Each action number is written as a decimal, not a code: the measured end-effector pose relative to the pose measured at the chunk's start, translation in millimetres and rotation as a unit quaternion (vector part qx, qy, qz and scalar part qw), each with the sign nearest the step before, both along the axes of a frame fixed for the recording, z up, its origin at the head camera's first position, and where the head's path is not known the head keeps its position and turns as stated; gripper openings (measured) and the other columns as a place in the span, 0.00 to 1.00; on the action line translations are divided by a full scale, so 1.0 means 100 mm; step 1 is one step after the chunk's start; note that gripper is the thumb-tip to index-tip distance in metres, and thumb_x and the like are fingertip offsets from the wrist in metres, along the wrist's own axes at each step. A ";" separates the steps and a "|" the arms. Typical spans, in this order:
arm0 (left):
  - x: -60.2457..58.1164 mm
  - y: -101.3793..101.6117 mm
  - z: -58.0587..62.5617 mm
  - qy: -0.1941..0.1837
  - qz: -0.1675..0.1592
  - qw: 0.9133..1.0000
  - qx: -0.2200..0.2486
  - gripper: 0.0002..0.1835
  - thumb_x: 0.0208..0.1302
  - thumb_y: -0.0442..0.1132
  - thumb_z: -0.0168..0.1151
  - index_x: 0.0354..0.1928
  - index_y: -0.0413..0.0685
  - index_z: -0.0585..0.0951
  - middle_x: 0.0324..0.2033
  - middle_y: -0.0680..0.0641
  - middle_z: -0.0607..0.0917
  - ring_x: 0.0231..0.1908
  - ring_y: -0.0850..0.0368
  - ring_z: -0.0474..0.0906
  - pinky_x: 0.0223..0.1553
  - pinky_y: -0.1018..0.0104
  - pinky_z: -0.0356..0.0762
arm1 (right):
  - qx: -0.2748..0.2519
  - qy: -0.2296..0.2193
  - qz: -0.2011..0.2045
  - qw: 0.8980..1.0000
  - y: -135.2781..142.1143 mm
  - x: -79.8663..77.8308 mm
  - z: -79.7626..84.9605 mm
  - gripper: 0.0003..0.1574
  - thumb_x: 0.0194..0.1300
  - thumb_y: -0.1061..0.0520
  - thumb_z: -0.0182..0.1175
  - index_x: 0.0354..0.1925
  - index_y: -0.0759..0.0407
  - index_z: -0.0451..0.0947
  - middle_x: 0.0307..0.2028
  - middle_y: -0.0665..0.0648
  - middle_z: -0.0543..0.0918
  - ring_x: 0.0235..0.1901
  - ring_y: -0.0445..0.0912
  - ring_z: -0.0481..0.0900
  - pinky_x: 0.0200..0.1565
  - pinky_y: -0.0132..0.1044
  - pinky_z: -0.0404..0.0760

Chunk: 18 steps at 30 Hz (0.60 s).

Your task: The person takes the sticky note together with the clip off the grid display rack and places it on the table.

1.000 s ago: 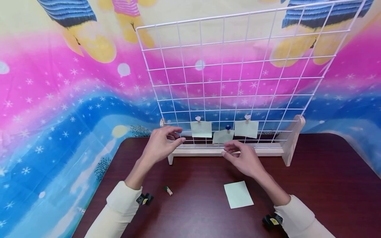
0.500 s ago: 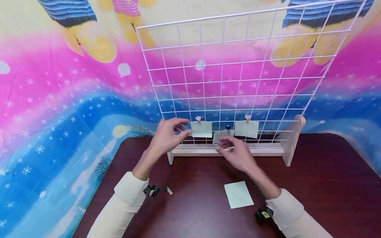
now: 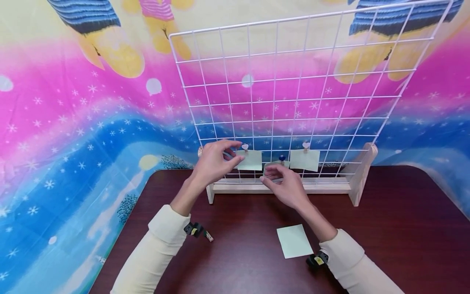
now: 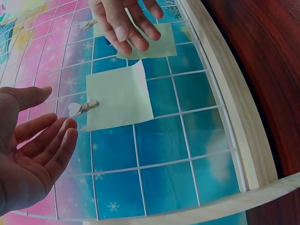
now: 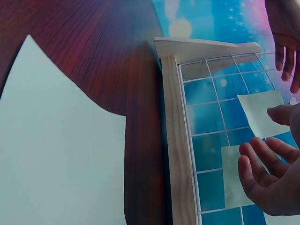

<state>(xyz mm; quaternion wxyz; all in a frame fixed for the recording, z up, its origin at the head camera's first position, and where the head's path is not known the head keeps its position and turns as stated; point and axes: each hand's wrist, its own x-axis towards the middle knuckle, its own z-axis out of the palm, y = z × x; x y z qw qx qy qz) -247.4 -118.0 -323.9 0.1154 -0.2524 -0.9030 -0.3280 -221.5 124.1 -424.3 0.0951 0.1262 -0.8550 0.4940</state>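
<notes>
My left hand [image 3: 216, 161] is beside the left pale green paper note [image 3: 251, 161], with a gap between thumb and fingers. In the left wrist view that hand [image 4: 40, 150] holds nothing, its fingertips close to the white heart clothespin [image 4: 82, 108] pinning the note to the grid. My right hand [image 3: 284, 183] is in front of the lower middle note [image 5: 232, 180], partly covering it in the head view; its fingers are loosely bent and hold nothing. A dark blue clothespin [image 3: 282, 158] sits atop that note. The right note [image 3: 304, 160] hangs from another white heart clothespin [image 3: 306, 145].
A white wire grid [image 3: 286, 98] stands in a wooden base [image 3: 330, 188] on the dark red-brown table [image 3: 242, 261]. A loose pale green note [image 3: 294, 241] lies in front. A small clothespin [image 3: 208, 236] lies by my left wrist. A printed cloth [image 3: 110, 102] hangs behind.
My left hand has moved right and up to the left note and its clothespin. My right hand has drifted left across the middle note. The notes stay in place.
</notes>
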 end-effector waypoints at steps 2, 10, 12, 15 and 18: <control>-0.01 0.03 0.01 0.002 -0.001 1.000 -0.004 0.24 0.69 0.44 0.75 0.65 0.45 0.86 0.52 0.41 0.91 0.43 0.50 0.92 0.46 0.56 0.92 | -0.006 0.000 -0.003 1.000 -0.02 -0.02 -0.01 0.26 0.72 0.55 0.72 0.64 0.64 0.82 0.51 0.65 0.91 0.49 0.57 0.92 0.55 0.53 0.90; -0.05 0.09 0.00 0.004 -0.007 1.000 -0.021 0.24 0.72 0.43 0.73 0.66 0.43 0.84 0.59 0.41 0.89 0.43 0.51 0.93 0.45 0.58 0.92 | -0.018 -0.003 -0.024 1.000 -0.10 -0.07 -0.02 0.28 0.72 0.52 0.72 0.64 0.62 0.81 0.52 0.64 0.91 0.50 0.57 0.92 0.55 0.52 0.90; -0.05 0.11 0.00 0.005 -0.008 1.000 -0.026 0.24 0.72 0.43 0.72 0.67 0.43 0.84 0.60 0.42 0.88 0.44 0.51 0.93 0.45 0.59 0.92 | -0.021 -0.006 -0.030 0.999 -0.11 -0.08 -0.03 0.28 0.72 0.52 0.72 0.65 0.62 0.81 0.53 0.63 0.91 0.50 0.57 0.92 0.54 0.53 0.90; -0.06 0.14 0.00 0.005 -0.012 0.999 -0.034 0.25 0.73 0.43 0.71 0.68 0.43 0.83 0.62 0.42 0.88 0.44 0.52 0.92 0.44 0.59 0.92 | -0.026 -0.008 -0.039 0.999 -0.14 -0.10 -0.05 0.28 0.72 0.51 0.72 0.65 0.61 0.81 0.53 0.63 0.92 0.51 0.57 0.92 0.54 0.53 0.90; -0.08 0.18 -0.01 0.009 -0.009 0.999 -0.047 0.26 0.72 0.43 0.72 0.69 0.42 0.82 0.62 0.41 0.88 0.44 0.52 0.92 0.43 0.60 0.92 | -0.036 -0.005 -0.052 0.998 -0.18 -0.13 -0.07 0.27 0.72 0.53 0.72 0.63 0.62 0.82 0.52 0.65 0.92 0.50 0.58 0.93 0.55 0.54 0.90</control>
